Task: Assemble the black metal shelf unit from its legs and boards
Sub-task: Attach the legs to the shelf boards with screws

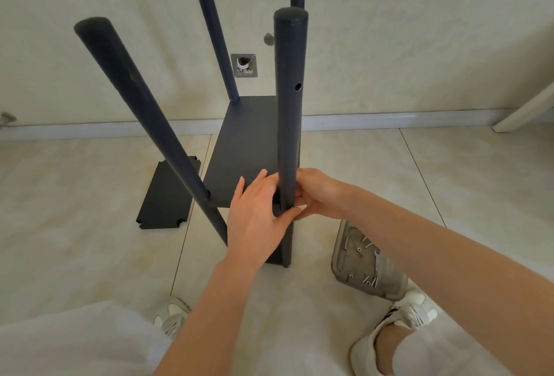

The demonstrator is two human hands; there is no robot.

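Steel tubing, stiff and light, I judge. At frame centre my right hand point(317, 195) curls round the near leg point(289, 105) at the board point(245, 150) corner, while my left hand point(254, 219) lies flat-fingered against that board.

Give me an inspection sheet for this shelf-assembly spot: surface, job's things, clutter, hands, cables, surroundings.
Surface: beige tiled floor; the work stands directly on it.
Job's things: black metal shelf unit, with four round black legs upright and one black mounted board set low between them. A spare black notched board lies flat on the floor to its left.
Clutter: grey tray holding loose screws, on the floor at right, next to a white shoe.
Hands: left hand lies straight-fingered on the mounted board, thumb across the near right leg. Right hand grips that leg at board level.
Cables: nothing seen.
Surroundings: pale baseboard; square metal wall plate with a hole.
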